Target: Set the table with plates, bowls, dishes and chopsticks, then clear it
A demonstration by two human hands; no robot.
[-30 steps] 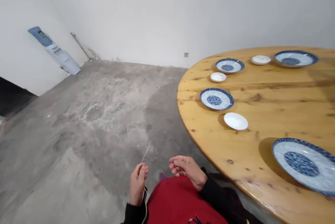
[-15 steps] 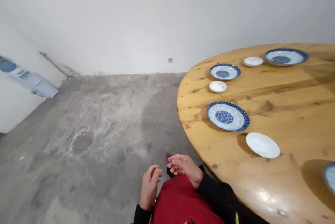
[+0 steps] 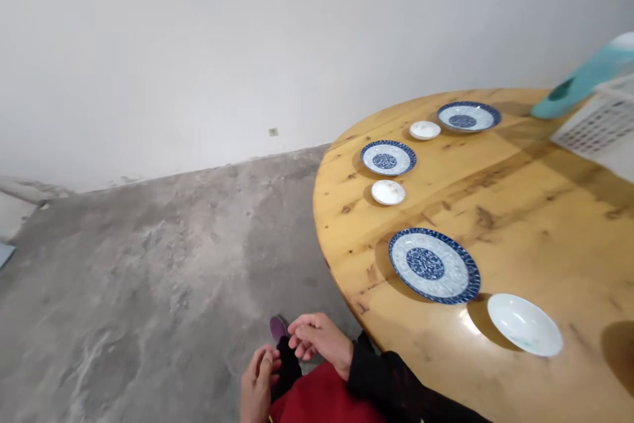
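Observation:
My left hand [image 3: 257,383] hangs low in front of my red top, its fingers loosely bent and apart, with nothing in it. Just beside it, my right hand [image 3: 319,340] has its fingers stretched leftward and holds nothing. Both hands are off the round wooden table [image 3: 520,212], near its left edge. Closest to my right hand on the table are a blue-patterned plate [image 3: 434,266] and a small white dish [image 3: 525,324].
Further along the table's rim lie a second blue plate [image 3: 388,158] with a white dish [image 3: 387,192], then a third plate [image 3: 468,116] with a dish [image 3: 424,130]. A white basket [image 3: 594,126] and a teal object [image 3: 579,80] are at the far right. Bare concrete floor [image 3: 148,278] lies left.
The view has swung to the right along the table, bringing the basket and teal object into sight. My hands have dropped lower in the frame and stay close together, holding nothing.

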